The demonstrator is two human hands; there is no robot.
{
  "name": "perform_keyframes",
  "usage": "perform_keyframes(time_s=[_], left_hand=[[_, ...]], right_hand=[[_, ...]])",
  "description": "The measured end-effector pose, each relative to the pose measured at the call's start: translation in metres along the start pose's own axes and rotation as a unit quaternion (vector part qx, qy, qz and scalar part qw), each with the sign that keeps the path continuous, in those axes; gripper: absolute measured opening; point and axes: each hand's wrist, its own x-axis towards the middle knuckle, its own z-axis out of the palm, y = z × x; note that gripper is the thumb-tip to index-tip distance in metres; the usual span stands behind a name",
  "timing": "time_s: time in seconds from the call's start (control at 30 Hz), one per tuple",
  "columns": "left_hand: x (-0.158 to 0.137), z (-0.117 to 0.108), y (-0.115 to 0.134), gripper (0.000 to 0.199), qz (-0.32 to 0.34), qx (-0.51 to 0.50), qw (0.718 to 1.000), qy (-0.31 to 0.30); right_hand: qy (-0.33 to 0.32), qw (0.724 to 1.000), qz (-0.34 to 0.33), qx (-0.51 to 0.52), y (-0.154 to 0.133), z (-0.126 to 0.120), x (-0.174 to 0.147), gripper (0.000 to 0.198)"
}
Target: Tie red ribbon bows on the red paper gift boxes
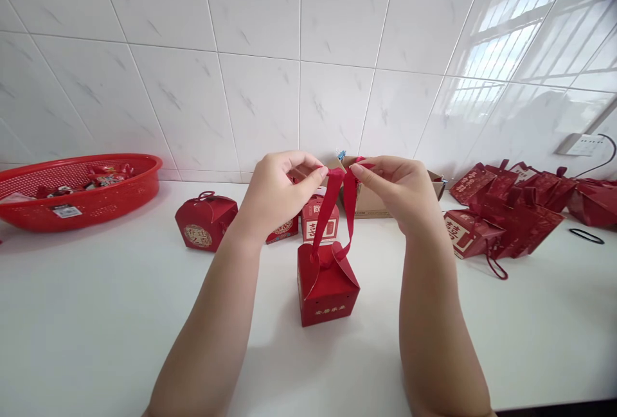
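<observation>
A small red gift box [330,288] with gold lettering stands on the white table in front of me, its top flaps folded together. From its top rises a red ribbon [326,214], forming a tall loop with a crossing or knot at its upper end. My left hand [289,189] pinches one end of this ribbon between thumb and fingertips. On the other side, my right hand [393,189] pinches the other end. Both hands are above the box, a short distance apart, with the ribbon between them.
A red plastic basket [96,202] with wrapped items sits at the left. Red boxes [206,221] stand behind my hands, near a cardboard box [371,202]. At right are several red boxes [520,211], a black elastic loop [586,236] and a wall socket [581,145].
</observation>
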Motion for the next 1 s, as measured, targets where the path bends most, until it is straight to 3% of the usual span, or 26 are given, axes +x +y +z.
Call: perform_keyframes(time_s=[0.23, 0.53, 0.67, 0.83, 1.0], left_hand=[[0.001, 0.002, 0.002, 0.018, 0.011, -0.030, 0.998, 0.046], [-0.010, -0.010, 0.013, 0.015, -0.037, 0.037, 0.999, 0.013], [-0.011, -0.012, 0.012, 0.015, -0.039, 0.080, 0.996, 0.024], [-0.015, -0.026, -0.009, 0.019, -0.084, 0.050, 0.995, 0.032], [-0.035, -0.053, -0.050, 0.026, -0.211, -0.088, 0.973, 0.015]], right_hand=[[0.000, 1.000, 0.004, 0.005, 0.000, 0.001, 0.000, 0.025], [-0.004, 0.996, 0.035, -0.076, -0.005, -0.015, -0.002, 0.026], [-0.003, 0.991, 0.070, -0.116, -0.003, -0.022, -0.005, 0.031], [-0.036, 0.978, 0.120, -0.164, 0.009, -0.040, -0.014, 0.036], [-0.079, 0.965, 0.152, -0.200, 0.043, -0.063, -0.037, 0.041]])
